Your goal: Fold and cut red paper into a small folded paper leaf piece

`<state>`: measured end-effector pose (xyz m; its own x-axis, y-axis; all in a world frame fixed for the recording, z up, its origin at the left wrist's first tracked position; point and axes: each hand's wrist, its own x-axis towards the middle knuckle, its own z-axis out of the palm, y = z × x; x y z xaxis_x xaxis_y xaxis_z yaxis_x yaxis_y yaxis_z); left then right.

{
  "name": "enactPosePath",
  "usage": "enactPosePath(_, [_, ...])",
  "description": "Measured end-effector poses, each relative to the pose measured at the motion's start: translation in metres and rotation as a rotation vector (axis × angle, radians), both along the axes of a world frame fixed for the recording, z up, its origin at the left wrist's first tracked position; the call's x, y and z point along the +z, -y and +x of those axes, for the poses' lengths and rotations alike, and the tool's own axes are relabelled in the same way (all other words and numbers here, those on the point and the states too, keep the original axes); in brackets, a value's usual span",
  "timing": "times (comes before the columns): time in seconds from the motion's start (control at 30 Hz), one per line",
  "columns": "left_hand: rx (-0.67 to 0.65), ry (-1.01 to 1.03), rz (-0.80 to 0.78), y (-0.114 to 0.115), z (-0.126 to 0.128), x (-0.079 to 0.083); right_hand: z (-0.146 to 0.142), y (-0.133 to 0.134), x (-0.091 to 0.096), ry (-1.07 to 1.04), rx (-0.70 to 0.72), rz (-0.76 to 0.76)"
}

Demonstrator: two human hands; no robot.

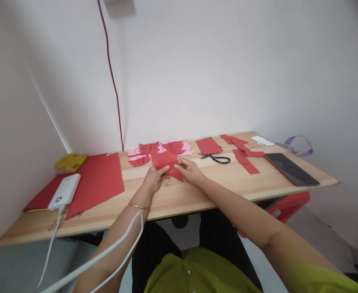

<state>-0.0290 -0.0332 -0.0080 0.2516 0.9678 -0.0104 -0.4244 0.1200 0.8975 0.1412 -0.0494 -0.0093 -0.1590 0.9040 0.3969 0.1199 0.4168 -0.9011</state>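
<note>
A thin white plastic cable (67, 277) is looped at lower left. At centre, a small red paper sheet (164, 158) is pinched by fingers of the left hand (156, 177) and right hand (191, 171); edges are best aligned before creasing. Right of centre, black-handled scissors (212, 156) are laid.

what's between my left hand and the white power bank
In the head view, the large red sheet and then wooden tabletop lie between the power bank and the left hand.

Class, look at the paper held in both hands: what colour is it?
The paper is red, seen in the head view, the only one.
</note>
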Motion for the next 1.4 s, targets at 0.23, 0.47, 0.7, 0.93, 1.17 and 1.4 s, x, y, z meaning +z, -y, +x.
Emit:
enactPosePath(0.23, [0.097, 0.021, 0.013, -0.002, -0.001, 0.006, 0.002, -0.001, 0.0, -0.016, -0.001, -0.046])
enactPosePath(0.47, [0.171, 0.022, 0.037, -0.005, -0.004, 0.007, 0.003, -0.002, 0.0, -0.033, 0.0, -0.057])
enactPosePath(0.7, [0.029, 0.065, -0.041, -0.006, -0.009, 0.007, 0.005, -0.007, -0.002, -0.037, -0.031, -0.024])
enactPosePath(0.93, [-0.182, -0.096, -0.015, 0.001, 0.0, 0.0, 0.001, -0.006, -0.002, -0.09, -0.03, 0.018])
enactPosePath(1.17, [-0.176, -0.181, 0.06, 0.002, 0.001, -0.003, -0.002, 0.001, 0.002, -0.114, 0.025, -0.055])
enactPosePath(1.4, [-0.183, -0.204, 0.111, 0.003, 0.003, -0.004, -0.004, 0.005, 0.005, -0.018, -0.062, 0.07])
